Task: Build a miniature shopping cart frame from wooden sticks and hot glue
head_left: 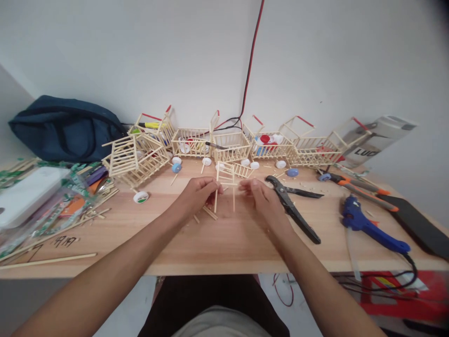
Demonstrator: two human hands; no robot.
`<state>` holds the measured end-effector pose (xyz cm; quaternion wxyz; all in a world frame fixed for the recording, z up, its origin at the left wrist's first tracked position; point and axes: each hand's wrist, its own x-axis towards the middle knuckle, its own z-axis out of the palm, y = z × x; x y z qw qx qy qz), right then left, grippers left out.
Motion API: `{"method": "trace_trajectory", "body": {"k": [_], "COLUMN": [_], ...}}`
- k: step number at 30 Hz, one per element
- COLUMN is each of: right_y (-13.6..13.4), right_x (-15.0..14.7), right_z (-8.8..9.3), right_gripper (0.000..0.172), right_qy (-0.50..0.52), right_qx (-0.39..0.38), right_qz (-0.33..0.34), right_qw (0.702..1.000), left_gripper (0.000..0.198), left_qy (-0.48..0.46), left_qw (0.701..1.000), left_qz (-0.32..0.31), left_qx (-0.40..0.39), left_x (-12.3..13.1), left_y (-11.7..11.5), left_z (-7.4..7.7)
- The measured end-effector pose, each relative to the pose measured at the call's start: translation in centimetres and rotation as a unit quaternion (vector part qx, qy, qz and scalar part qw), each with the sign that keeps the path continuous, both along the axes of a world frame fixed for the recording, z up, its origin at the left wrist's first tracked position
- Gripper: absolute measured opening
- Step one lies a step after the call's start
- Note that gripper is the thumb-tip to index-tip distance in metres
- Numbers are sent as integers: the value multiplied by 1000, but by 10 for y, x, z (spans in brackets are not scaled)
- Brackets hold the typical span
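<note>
Between the fingertips of my left hand (pixel 203 191) is a small ladder-like frame (pixel 225 183) of thin wooden sticks, with two uprights and crosspieces. My left hand is closed on its left upright. My right hand (pixel 261 196) is just right of the frame, slightly blurred, with its fingers stretched toward it and nothing visible in them. Loose short sticks (pixel 209 213) lie under my left hand. Behind the frame, a slatted stick panel (pixel 242 169) rests near the row of small stick carts (pixel 229 147).
Black cutters (pixel 294 208) lie right of my right hand. Farther right are a blue glue gun (pixel 372 227), orange-handled pliers (pixel 365 187) and a black phone-like slab (pixel 417 224). At left are a tipped stick cart (pixel 136 161), a white box (pixel 33 194) and a blue bag (pixel 68 128).
</note>
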<state>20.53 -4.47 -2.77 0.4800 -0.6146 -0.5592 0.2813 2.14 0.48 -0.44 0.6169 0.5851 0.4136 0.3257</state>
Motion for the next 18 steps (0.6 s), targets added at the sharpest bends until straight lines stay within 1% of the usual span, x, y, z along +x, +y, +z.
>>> {"method": "trace_trajectory", "body": {"k": [2,3,4,6,9,12,18], "right_y": [4,5,6,6,4,3,4], "right_x": [0,-1,-2,-3,-3,-3,-5], "right_z": [-8,-11,-13,-14,-9,-4,-1], "right_gripper": [52,53,53,48,41,36,32], "right_qy": [102,137,161,186,191,171,145], "right_qx": [-68,-85,-93,-84,-68,-61,-60], "right_qz": [67,90,105,111,100,99,92], "right_qw": [990,983,977,973,974,978,983], "left_gripper": [23,24,24,23,21,22,23], "left_qy": [-3,-2,3,17,39,47,32], "left_qw": [1000,1000,1000,999,998,997,998], "left_qz": [-6,-8,-7,0,11,12,6], "left_qx": [1,5,12,28,45,52,47], "left_x": [0,0,0,0,0,0,2], "left_y": [1,1,2,3,4,5,4], "left_z": [-1,-2,-3,-4,-5,-5,-7]}}
